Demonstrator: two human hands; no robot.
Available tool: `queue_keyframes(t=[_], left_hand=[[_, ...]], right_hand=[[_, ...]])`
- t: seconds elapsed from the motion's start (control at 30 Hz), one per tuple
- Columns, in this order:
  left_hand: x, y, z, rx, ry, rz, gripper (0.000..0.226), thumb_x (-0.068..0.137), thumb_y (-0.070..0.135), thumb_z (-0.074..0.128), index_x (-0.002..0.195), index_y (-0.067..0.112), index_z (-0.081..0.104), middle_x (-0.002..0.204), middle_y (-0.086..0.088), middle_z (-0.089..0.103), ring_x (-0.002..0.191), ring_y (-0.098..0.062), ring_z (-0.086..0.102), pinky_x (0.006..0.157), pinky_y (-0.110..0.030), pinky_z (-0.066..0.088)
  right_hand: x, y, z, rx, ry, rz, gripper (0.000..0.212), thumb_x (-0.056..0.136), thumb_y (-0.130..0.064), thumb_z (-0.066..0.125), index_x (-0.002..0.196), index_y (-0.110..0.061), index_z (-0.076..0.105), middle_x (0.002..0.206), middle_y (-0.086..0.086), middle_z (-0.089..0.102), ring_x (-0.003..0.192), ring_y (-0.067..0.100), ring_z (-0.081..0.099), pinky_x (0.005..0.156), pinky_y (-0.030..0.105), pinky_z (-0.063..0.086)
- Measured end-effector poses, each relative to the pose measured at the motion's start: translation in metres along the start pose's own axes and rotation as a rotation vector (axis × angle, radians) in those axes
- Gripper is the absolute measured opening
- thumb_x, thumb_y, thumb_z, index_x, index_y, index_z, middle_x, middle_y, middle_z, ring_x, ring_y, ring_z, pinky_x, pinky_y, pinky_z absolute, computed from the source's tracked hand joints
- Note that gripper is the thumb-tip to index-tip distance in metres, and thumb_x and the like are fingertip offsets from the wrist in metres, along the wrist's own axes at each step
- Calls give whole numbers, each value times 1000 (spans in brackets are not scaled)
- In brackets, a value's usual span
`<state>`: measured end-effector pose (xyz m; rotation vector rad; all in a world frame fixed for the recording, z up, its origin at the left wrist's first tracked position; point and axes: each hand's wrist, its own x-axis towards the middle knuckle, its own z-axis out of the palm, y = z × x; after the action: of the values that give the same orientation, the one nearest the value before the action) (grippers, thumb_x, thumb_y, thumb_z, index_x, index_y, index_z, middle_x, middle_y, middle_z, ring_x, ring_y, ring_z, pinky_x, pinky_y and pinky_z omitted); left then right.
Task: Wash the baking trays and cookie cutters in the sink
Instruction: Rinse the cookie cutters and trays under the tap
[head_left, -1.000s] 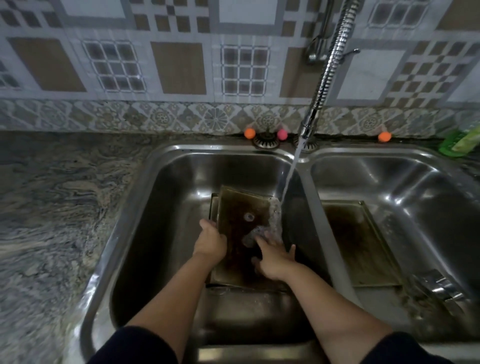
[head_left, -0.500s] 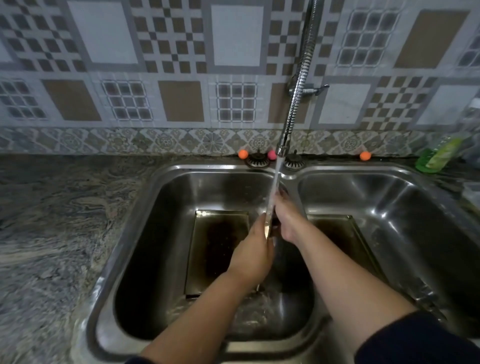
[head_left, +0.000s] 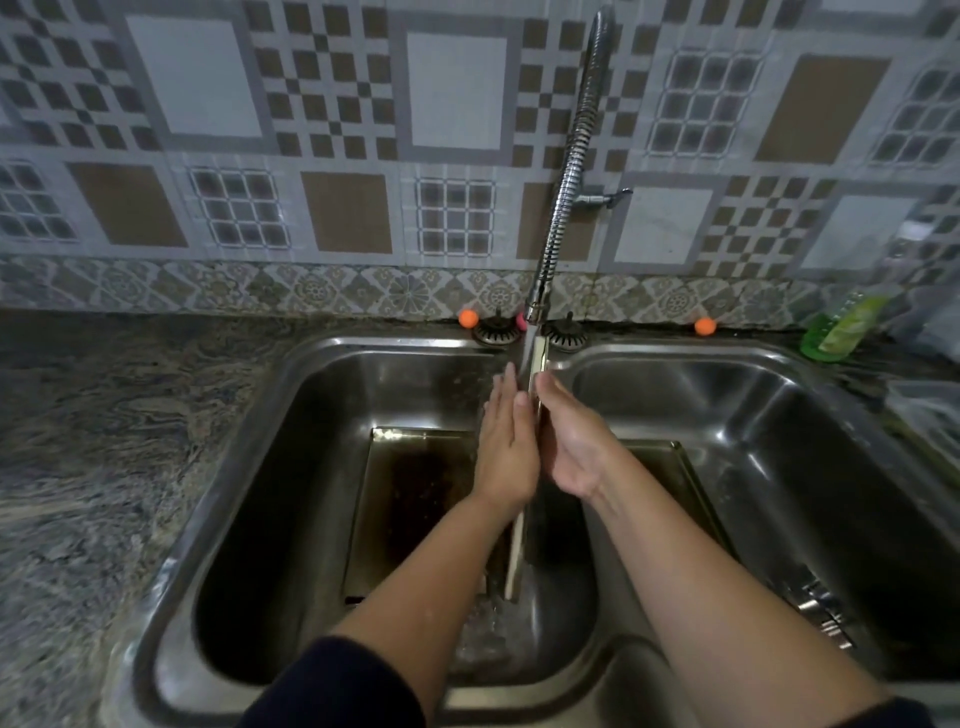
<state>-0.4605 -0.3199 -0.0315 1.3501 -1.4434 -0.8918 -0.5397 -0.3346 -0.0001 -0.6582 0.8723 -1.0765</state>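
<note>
Stainless-steel sink (head_left: 363, 345), frame centre: now holding baking tray (head_left: 515, 545) edge-on under running water (head_left: 531, 343), no longer scrubbing flat; pressing left hand (head_left: 506, 452) and right hand (head_left: 571, 447) flat-palmed against either face; apparently rinsing.

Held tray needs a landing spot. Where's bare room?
Bare: granite counter left of the sink; left-basin floor between left tray and the left wall. Crowded: right tray and metal pieces fill the right basin; green bottle on right counter.
</note>
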Motion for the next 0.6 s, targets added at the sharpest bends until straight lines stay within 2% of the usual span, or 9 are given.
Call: queue_keyframes(t=[0.07,0.2,0.3,0.4,0.5,0.6], left_hand=[[15,6,-3,-19,15,13,51,103,43,13,153,33,15,161,5,12,148,-11,3,121,-44,8],[33,12,-8,41,-8,111,51,104,41,11,153,30,16,161,3,13,148,-10,2,121,-45,8],[24,6,-2,159,-31,89,50,102,47,8,151,43,7,161,12,0,148,-12,-8,120,-50,-1],[7,-5,3,222,-44,75,47,100,50,8,145,53,-3,158,22,-10,146,-11,-15,117,-53,-8],[10,-6,-1,243,-33,78,45,101,47,10,142,57,-3,157,24,-7,146,-6,-13,115,-54,-7],[25,0,-7,250,-9,67,47,100,47,14,146,53,3,160,19,-3,146,-5,-10,116,-54,-5]], right_hand=[[-3,-3,3,37,-39,-27,32,99,-36,40,123,-23,57,125,5,62,109,13,61,73,25,54],[-3,-14,9,62,-74,-64,35,99,-37,41,128,-25,54,130,4,59,118,19,56,88,35,49],[1,-17,11,-17,-27,-91,36,92,-47,50,124,-31,55,127,2,61,115,19,59,92,39,49],[0,-10,6,-34,30,-46,51,85,-54,53,130,-28,53,127,4,61,113,20,61,93,41,50],[-3,-4,-1,81,-27,-25,60,80,-51,55,134,-24,51,128,8,61,114,23,61,96,44,47],[-11,-6,-3,82,-113,-35,55,84,-50,49,132,-23,53,127,9,62,116,25,59,100,51,42]])
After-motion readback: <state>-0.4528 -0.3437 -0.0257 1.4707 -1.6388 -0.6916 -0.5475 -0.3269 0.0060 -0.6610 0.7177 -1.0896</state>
